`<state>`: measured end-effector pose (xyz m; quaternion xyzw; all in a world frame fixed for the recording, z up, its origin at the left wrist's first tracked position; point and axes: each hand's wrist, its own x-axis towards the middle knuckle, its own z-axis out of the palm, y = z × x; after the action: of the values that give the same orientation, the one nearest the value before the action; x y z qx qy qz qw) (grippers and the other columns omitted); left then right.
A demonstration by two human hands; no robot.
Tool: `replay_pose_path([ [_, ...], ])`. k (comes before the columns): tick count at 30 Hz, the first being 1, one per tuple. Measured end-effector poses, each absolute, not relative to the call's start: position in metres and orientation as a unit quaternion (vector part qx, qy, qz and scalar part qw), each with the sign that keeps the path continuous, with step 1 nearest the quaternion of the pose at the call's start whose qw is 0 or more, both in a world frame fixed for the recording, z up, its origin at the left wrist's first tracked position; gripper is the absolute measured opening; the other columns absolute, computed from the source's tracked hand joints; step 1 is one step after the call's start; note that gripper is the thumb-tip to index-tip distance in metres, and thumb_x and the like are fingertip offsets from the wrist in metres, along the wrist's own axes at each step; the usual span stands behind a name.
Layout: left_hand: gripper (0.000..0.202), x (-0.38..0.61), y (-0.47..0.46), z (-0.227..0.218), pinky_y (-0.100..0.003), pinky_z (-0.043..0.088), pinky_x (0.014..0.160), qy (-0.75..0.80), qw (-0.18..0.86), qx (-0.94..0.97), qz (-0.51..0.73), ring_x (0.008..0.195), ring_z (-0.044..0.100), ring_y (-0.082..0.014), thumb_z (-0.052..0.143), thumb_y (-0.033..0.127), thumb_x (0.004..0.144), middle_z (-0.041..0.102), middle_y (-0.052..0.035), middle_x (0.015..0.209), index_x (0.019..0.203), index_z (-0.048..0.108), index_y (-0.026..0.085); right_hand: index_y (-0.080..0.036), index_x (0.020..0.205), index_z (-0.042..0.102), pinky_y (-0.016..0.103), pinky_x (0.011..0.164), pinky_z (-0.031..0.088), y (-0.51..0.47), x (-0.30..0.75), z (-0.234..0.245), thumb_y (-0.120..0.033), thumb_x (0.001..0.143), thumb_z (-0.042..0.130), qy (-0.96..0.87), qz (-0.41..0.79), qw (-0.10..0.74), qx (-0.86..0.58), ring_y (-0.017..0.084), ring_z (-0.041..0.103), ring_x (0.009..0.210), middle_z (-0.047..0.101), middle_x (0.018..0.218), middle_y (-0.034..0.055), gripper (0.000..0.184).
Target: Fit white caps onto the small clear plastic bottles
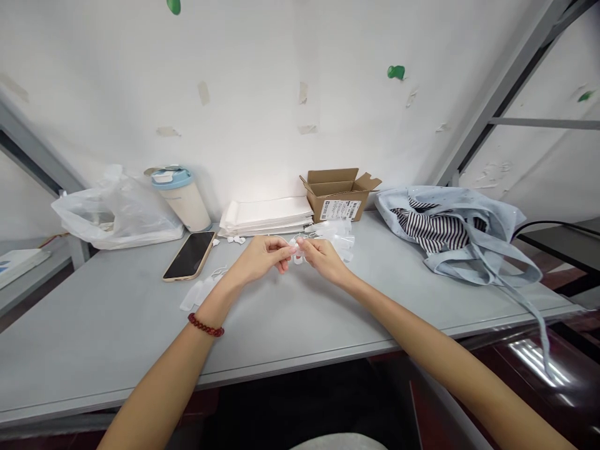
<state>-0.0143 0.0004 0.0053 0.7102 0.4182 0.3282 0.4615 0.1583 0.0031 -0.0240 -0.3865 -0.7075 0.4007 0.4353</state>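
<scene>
My left hand [268, 257] and my right hand [323, 257] meet over the middle of the table, fingertips pinched together. Between them is a small translucent white plastic piece [299, 257], mostly covered by the fingers, so its exact kind cannot be made out. Just behind my right hand lies a pile of clear-white plastic pieces [344, 236]. More such pieces [195, 294], with thin white loops, lie beside my left wrist, partly hidden by it. Small white bits [237, 239] rest on the table behind my left hand.
On the grey table [117, 325] are a phone [190, 256], a tumbler [182, 197], a plastic bag [117, 212], a stack of white sheets or envelopes [267, 214], an open cardboard box [337, 197] and a light-blue cloth bag [454, 231] with its strap hanging over the front edge.
</scene>
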Motion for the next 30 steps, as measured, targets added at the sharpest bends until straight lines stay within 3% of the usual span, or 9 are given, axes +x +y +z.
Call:
replay_pose_path([
  [6, 0.033, -0.011, 0.004, -0.001, -0.026, 0.053, 0.060, 0.416, 0.459, 0.694, 0.368, 0.063, 0.058, -0.0131, 0.064, 0.046, 0.072, 0.061, -0.0022, 0.069, 0.077, 0.064, 0.014, -0.017, 0.055, 0.043, 0.023, 0.050, 0.025, 0.010, 0.160, -0.028, -0.057, 0.087, 0.036, -0.695, 0.393, 0.440, -0.412, 0.009, 0.032, 0.050, 0.035, 0.051, -0.0035, 0.051],
  [12, 0.043, -0.008, 0.004, -0.004, -0.023, 0.046, 0.043, 0.444, 0.507, 0.664, 0.324, 0.045, 0.051, -0.0095, 0.055, 0.054, 0.078, 0.050, 0.0012, 0.057, 0.061, 0.051, 0.015, -0.018, 0.058, 0.039, 0.023, 0.053, 0.028, 0.004, 0.158, -0.029, -0.049, 0.090, 0.036, -0.750, 0.290, 0.426, -0.414, 0.009, 0.036, 0.053, 0.039, 0.055, -0.0031, 0.045],
  [16, 0.048, -0.007, 0.002, -0.004, -0.021, 0.038, 0.034, 0.473, 0.510, 0.649, 0.309, 0.037, 0.044, -0.0080, 0.049, 0.060, 0.079, 0.043, 0.0038, 0.051, 0.060, 0.048, 0.016, -0.018, 0.066, 0.046, 0.023, 0.056, 0.031, 0.003, 0.156, -0.034, -0.043, 0.092, 0.036, -0.785, 0.193, 0.414, -0.418, 0.010, 0.042, 0.055, 0.050, 0.061, -0.0009, 0.038],
  [23, 0.053, -0.002, -0.002, -0.001, -0.020, 0.029, 0.035, 0.476, 0.493, 0.657, 0.314, 0.035, 0.038, -0.0059, 0.044, 0.062, 0.080, 0.034, 0.0056, 0.047, 0.054, 0.042, 0.017, -0.016, 0.087, 0.053, 0.026, 0.060, 0.036, 0.005, 0.159, -0.041, -0.049, 0.091, 0.036, -0.823, 0.034, 0.403, -0.399, 0.018, 0.054, 0.070, 0.060, 0.077, 0.0084, 0.037],
  [26, 0.052, -0.003, -0.002, 0.002, -0.020, 0.027, 0.037, 0.484, 0.480, 0.653, 0.331, 0.036, 0.034, -0.0049, 0.048, 0.058, 0.079, 0.034, 0.0055, 0.045, 0.050, 0.041, 0.016, -0.016, 0.090, 0.054, 0.027, 0.060, 0.036, 0.006, 0.159, -0.041, -0.052, 0.088, 0.041, -0.832, 0.043, 0.397, -0.385, 0.019, 0.054, 0.072, 0.060, 0.081, 0.0093, 0.038],
  [30, 0.046, -0.008, 0.002, 0.002, -0.020, 0.026, 0.040, 0.465, 0.471, 0.672, 0.333, 0.039, 0.034, -0.0050, 0.054, 0.053, 0.077, 0.037, 0.0051, 0.047, 0.051, 0.047, 0.015, -0.017, 0.071, 0.050, 0.025, 0.053, 0.029, 0.003, 0.157, -0.036, -0.049, 0.087, 0.044, -0.812, 0.149, 0.397, -0.401, 0.012, 0.041, 0.055, 0.048, 0.061, 0.0002, 0.036],
])
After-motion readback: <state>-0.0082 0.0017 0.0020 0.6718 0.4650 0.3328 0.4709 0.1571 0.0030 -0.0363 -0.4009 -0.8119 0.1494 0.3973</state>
